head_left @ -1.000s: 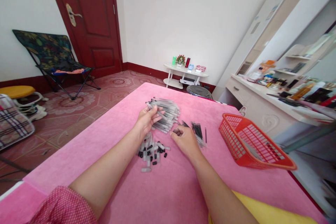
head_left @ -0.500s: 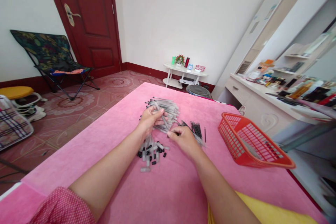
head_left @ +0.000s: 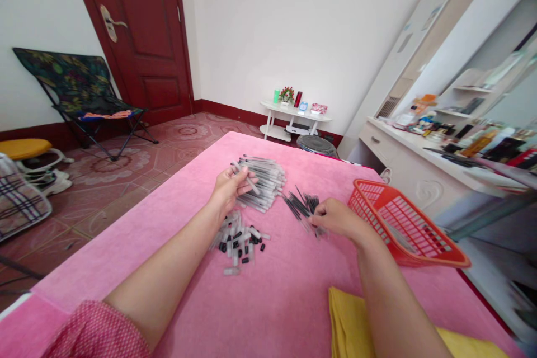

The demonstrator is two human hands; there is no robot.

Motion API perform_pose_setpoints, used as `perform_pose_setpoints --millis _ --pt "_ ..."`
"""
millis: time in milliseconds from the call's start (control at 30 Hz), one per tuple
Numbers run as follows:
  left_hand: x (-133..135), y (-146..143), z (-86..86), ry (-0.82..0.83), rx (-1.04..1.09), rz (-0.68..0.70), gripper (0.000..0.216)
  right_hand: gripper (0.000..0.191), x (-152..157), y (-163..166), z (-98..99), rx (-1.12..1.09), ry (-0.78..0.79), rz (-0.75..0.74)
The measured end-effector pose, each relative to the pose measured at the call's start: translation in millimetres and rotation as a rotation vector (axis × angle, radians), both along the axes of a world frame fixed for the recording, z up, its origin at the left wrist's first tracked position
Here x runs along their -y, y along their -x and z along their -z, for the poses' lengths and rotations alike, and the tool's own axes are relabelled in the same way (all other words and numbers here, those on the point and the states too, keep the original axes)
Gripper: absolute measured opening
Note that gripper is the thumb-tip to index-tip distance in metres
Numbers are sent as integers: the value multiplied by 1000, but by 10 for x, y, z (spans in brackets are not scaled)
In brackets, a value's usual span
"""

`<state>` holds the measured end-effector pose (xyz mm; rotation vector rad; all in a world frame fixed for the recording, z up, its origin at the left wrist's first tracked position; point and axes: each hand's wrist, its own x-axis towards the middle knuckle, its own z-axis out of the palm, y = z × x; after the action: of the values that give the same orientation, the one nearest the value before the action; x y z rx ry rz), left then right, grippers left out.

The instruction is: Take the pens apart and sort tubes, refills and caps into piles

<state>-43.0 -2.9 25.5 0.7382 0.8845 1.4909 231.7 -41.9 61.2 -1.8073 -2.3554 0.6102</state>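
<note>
My left hand (head_left: 229, 185) is closed around a clear pen barrel (head_left: 250, 182), which slants up to the left above a pile of similar clear pen barrels (head_left: 271, 176). To the right, my right hand (head_left: 335, 216) pinches at the near side of the black pen refills (head_left: 295, 205); a refill seems to be between thumb and finger, partly hidden. The refills lie spread in a loose bunch on the pink cloth. Nearer to me, below my left hand, is a heap of clear pen caps and small black plugs (head_left: 245, 260).
A red plastic basket (head_left: 371, 229) stands at the right edge of the pink-covered table (head_left: 260, 313). Folded yellow cloth (head_left: 346, 321) lies under my right forearm. A cluttered dresser (head_left: 423, 165) is beyond the basket; a folding chair (head_left: 71, 86) stands at the far left.
My right hand has moved right, away from my left hand, to the refills. My left hand has shifted slightly left with the pen barrel still in it.
</note>
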Motion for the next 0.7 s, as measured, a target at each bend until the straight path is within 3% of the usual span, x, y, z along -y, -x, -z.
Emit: perform_pose_setpoints --millis 133,267,500,700 --pt "15 -40 1 22 -22 -3 16 26 1 9 -1 186 -32 163" --pt "38 -68 -12 30 -35 14 17 34 42 211 -23 297 -173 329" --pt "58 -94 -16 38 -48 35 23 60 92 528 151 387 -190 408" --pt "33 -96 21 13 -50 47 28 45 95 561 208 444 -178 400"
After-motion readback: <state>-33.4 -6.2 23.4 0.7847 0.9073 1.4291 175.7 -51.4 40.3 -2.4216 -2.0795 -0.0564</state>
